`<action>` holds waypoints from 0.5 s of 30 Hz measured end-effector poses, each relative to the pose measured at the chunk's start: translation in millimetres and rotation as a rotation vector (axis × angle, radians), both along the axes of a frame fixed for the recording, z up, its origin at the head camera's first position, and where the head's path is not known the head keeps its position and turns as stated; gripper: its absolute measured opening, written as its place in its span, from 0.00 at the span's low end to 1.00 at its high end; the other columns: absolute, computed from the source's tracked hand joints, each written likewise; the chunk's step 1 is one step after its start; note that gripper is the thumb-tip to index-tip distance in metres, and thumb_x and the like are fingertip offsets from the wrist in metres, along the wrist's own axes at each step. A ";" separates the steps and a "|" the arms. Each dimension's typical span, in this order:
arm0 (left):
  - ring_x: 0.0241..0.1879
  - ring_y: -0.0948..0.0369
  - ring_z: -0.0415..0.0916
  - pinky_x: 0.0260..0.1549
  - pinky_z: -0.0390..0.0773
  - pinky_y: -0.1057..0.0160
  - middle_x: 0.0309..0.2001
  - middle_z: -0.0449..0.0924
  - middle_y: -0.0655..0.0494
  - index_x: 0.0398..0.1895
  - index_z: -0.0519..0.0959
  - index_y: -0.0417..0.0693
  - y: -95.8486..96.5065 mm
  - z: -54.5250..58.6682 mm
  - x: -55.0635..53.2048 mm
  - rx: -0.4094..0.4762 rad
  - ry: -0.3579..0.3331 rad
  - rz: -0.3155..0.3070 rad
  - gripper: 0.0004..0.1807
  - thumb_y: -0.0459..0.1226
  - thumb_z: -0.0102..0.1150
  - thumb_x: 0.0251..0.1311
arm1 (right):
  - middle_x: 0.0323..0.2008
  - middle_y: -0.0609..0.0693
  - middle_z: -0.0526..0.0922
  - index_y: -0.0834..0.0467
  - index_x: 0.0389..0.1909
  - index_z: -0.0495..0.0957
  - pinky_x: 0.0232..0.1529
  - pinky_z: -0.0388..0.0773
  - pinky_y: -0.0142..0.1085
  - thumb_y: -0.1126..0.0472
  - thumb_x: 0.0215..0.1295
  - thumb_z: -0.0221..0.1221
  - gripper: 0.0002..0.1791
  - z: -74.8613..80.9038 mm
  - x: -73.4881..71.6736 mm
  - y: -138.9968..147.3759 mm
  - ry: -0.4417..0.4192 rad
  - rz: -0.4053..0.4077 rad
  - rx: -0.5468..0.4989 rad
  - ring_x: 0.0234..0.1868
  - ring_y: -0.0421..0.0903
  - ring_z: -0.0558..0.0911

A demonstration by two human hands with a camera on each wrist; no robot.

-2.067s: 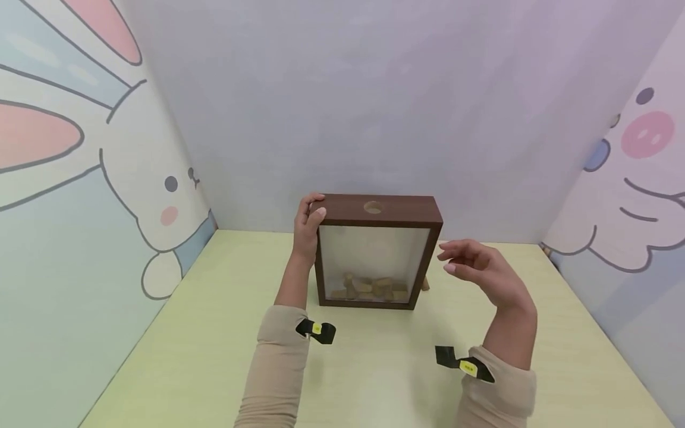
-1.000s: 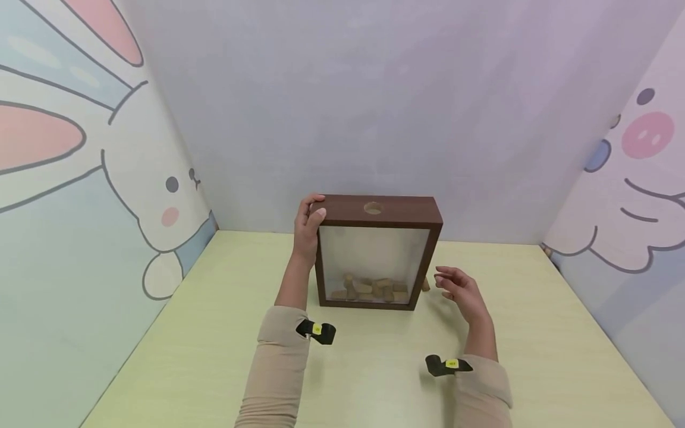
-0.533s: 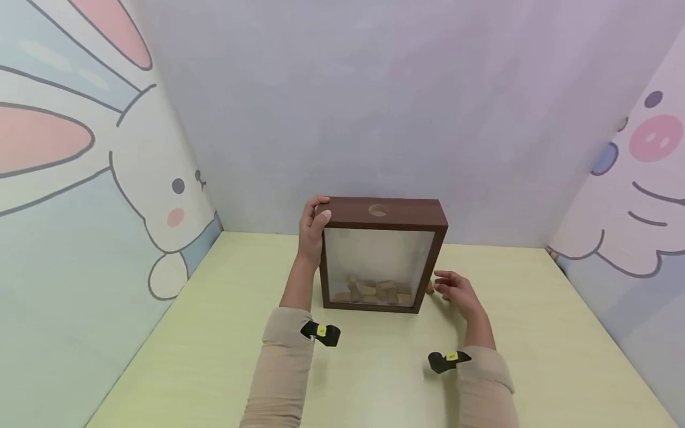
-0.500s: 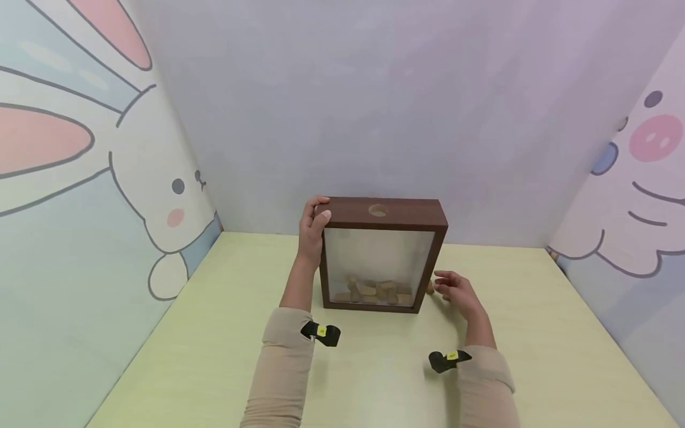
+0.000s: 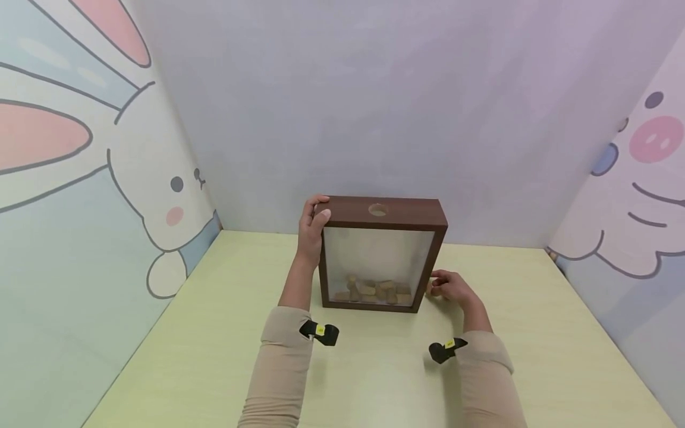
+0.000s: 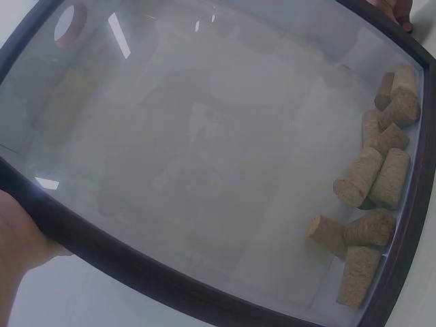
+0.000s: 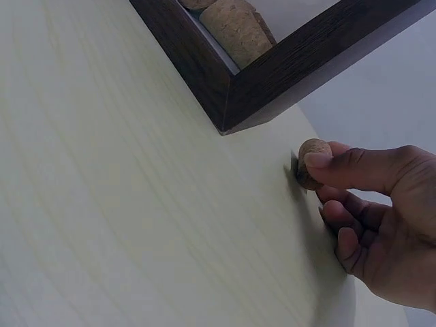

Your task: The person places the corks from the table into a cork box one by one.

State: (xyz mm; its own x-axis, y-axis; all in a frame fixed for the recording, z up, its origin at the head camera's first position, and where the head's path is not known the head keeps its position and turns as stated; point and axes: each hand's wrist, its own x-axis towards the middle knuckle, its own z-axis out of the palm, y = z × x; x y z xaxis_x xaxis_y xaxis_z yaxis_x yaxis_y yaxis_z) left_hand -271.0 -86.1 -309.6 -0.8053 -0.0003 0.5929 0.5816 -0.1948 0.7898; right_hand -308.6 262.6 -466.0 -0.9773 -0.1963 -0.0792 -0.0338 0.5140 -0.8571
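A dark brown wooden frame box (image 5: 385, 224) with a clear front and a round hole (image 5: 378, 210) in its top stands upright on the table. Several corks (image 6: 359, 178) lie heaped along its bottom, behind the clear panel. My left hand (image 5: 310, 229) grips the box's upper left corner, thumb on the front edge and fingers over the top. To the right of the box, low at the table, my right hand (image 5: 449, 286) pinches a loose cork (image 7: 313, 164) between thumb and fingers. The right wrist view shows that cork at the tabletop, a little apart from the box corner.
The pale yellow-green table (image 5: 374, 368) runs back to a plain grey-lilac wall (image 5: 374, 107). Side walls bear a cartoon rabbit (image 5: 155, 172) on the left and a pig (image 5: 631, 196) on the right.
My right hand has come down and left from beside the box to the loose cork, and its thumb and fingers have closed on it. The left hand keeps its grip on the box.
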 end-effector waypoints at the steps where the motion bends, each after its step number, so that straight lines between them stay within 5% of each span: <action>1: 0.51 0.61 0.56 0.48 0.56 0.60 0.61 0.54 0.36 0.55 0.61 0.28 -0.2 0.0 -0.2 0.001 0.000 0.002 0.25 0.38 0.43 0.58 | 0.36 0.55 0.75 0.74 0.54 0.69 0.34 0.68 0.36 0.75 0.54 0.58 0.24 0.2 -0.4 -0.4 0.004 0.007 0.017 0.34 0.46 0.71; 10: 0.53 0.61 0.55 0.50 0.56 0.60 0.60 0.57 0.47 0.55 0.61 0.28 -0.2 1.0 1.0 0.004 -0.006 0.007 0.25 0.38 0.44 0.58 | 0.38 0.60 0.77 0.73 0.53 0.71 0.38 0.69 0.37 0.72 0.57 0.58 0.21 4.1 5.9 -1.9 0.044 -0.019 0.059 0.37 0.48 0.73; 15: 0.53 0.61 0.56 0.50 0.56 0.59 0.61 0.56 0.43 0.55 0.61 0.30 -1.2 -4.3 -6.0 0.003 -0.007 0.003 0.25 0.38 0.43 0.57 | 0.42 0.62 0.79 0.71 0.54 0.72 0.36 0.70 0.36 0.72 0.57 0.58 0.22 12.0 18.4 -4.2 0.044 -0.063 0.031 0.37 0.47 0.74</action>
State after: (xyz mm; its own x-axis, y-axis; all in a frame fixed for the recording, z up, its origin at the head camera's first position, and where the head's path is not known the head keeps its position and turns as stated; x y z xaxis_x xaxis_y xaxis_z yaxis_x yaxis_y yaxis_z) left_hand -277.0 -87.4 -313.9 -0.8095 -0.0042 0.5872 0.5765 -0.1954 0.7934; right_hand -290.2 258.4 -454.0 -0.9904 -0.1323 -0.0413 -0.0375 0.5426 -0.8392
